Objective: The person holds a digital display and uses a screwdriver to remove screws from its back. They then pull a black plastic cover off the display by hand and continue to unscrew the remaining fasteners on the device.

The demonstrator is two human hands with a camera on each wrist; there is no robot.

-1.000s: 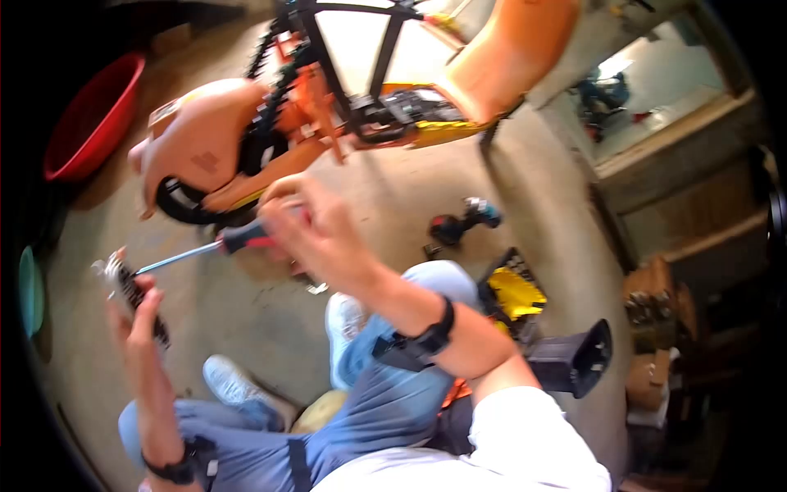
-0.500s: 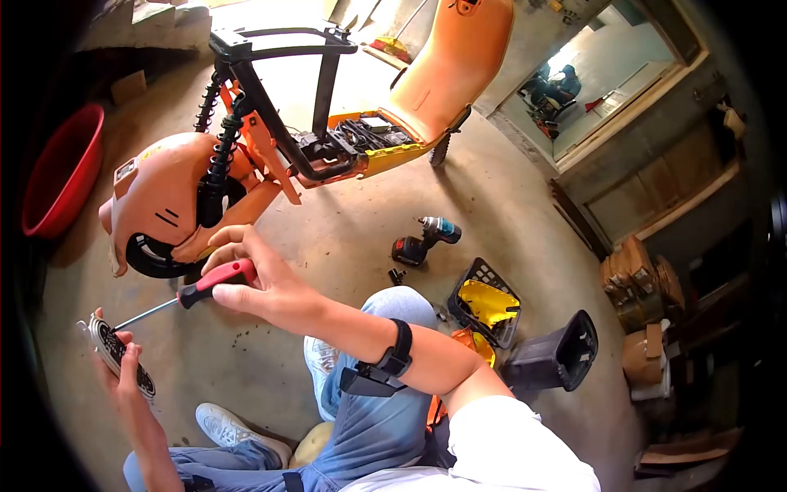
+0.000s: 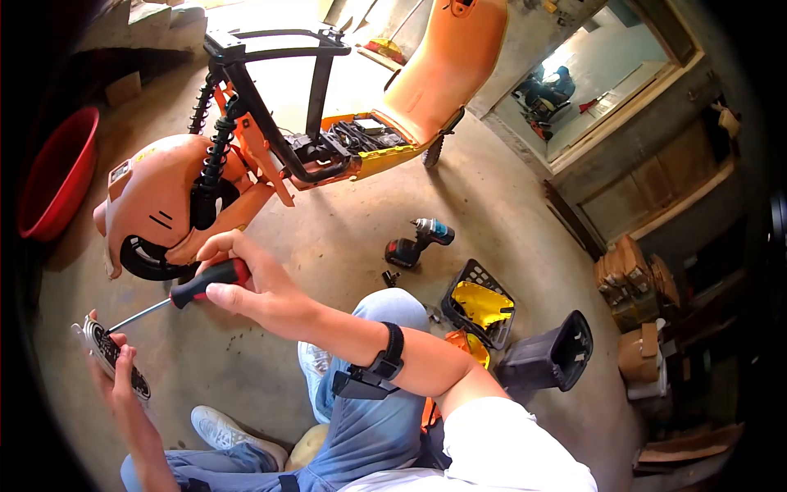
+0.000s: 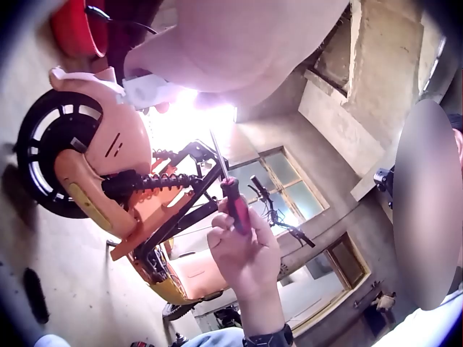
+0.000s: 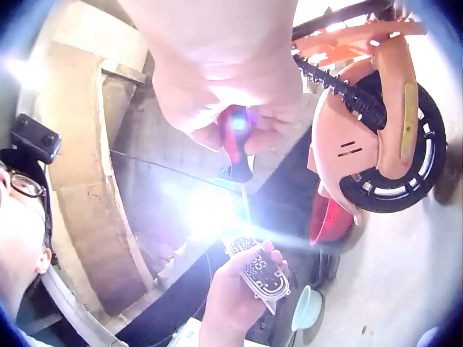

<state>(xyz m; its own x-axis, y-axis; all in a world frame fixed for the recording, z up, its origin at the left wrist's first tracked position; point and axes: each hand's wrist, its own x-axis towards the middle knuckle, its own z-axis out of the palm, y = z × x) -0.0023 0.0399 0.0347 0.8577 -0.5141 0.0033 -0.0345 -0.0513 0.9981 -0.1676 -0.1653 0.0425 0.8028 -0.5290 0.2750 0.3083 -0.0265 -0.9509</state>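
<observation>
My left hand (image 3: 121, 381) grips an oval instrument display panel (image 3: 105, 348) with a pale rim, on the left in the head view. Printed digits and dots show on the panel's dark face (image 5: 266, 273) in the right wrist view. With my right hand (image 3: 266, 287) I hold a screwdriver (image 3: 195, 287) by its red and black handle. Its long metal shaft (image 3: 141, 315) slants down to the left, with the tip right at the panel's upper edge. The spot under the tip is too small to make out. Fingers and thumb wrap the handle's end.
Ahead stands a partly stripped orange electric scooter (image 3: 156, 193). A cordless drill (image 3: 426, 239) lies on the floor, with a black basket (image 3: 490, 328) and a dark plastic bin (image 3: 533, 361) nearer me. To the left is a red tub (image 3: 61, 176); cartons (image 3: 631, 271) stack at the right.
The head view has shifted and steadied since the first frame. Between then and now the screwdriver handle has turned in my right hand, showing more black. Its tip stays at the panel.
</observation>
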